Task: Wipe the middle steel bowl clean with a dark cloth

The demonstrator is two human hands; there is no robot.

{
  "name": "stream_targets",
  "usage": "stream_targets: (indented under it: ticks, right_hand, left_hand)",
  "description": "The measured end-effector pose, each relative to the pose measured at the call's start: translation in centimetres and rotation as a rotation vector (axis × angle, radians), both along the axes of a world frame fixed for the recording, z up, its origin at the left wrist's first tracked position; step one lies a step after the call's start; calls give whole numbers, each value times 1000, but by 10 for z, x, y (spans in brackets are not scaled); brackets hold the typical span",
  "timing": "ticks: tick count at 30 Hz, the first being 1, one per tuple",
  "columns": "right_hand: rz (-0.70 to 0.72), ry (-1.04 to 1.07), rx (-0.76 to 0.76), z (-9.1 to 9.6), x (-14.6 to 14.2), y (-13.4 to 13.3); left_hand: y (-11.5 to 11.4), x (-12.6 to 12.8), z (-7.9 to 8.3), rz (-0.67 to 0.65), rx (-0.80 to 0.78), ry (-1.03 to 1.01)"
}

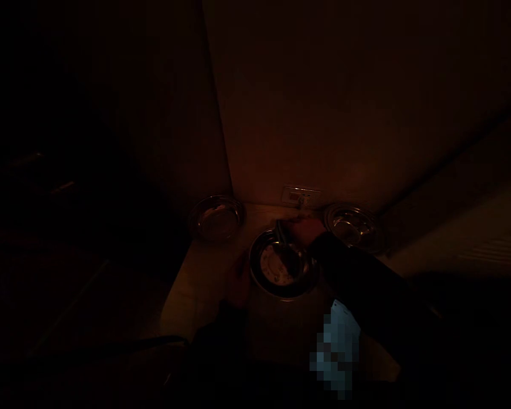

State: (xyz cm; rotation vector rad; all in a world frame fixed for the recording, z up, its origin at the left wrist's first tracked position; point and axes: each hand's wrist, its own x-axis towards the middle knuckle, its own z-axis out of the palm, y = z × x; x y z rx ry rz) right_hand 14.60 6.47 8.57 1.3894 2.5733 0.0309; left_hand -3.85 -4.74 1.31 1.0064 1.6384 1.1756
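The scene is very dark. A round metal bowl [259, 284] stands at the middle of the small table, with pale, speckled contents or a pale bottom showing inside. Over its far right rim, my right hand [306, 229] is closed around a slim metal utensil [281, 233], whose lower end reaches down into the bowl; its exact kind is unclear. Close against the bowl's left side is my left hand [238, 286]. Its fingers are lost in shadow, so I cannot see whether they grip the rim.
A shallow metal dish [217, 218] sits at the table's back left corner, and stacked metal plates [351, 227] at the back right. A socket plate [301, 196] is on the wall behind. A lit, blurred bluish screen [341, 346] shows near the front, below my right forearm.
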Motion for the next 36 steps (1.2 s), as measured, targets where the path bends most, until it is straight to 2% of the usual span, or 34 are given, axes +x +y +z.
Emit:
stream_targets:
  ticks: [4,9,13,20,27,31,36]
  right_hand:
    - [23,27,3,-3,-8,2]
    - [180,91,-11,-8,-48,-11]
    - [288,122,-33,-9,-59,-24]
    - [161,113,3,-9,-55,-19]
    - [203,124,-25,-11,-57,-32]
    - [123,106,-3,-8,-51,-26]
    - [123,100,3,-6,-50,-31]
  left_hand:
    - [0,0,0,-4,-1,-8]
    - [1,-2,0,6,-1,3]
    - [1,-1,-4,31,14,6]
    - [0,0,-12,103,82,-26]
    - [0,1,-14,137,70,-82]
    - [0,-5,-13,99,15,-131]
    - [-2,-14,-13,-12,-12,-224]
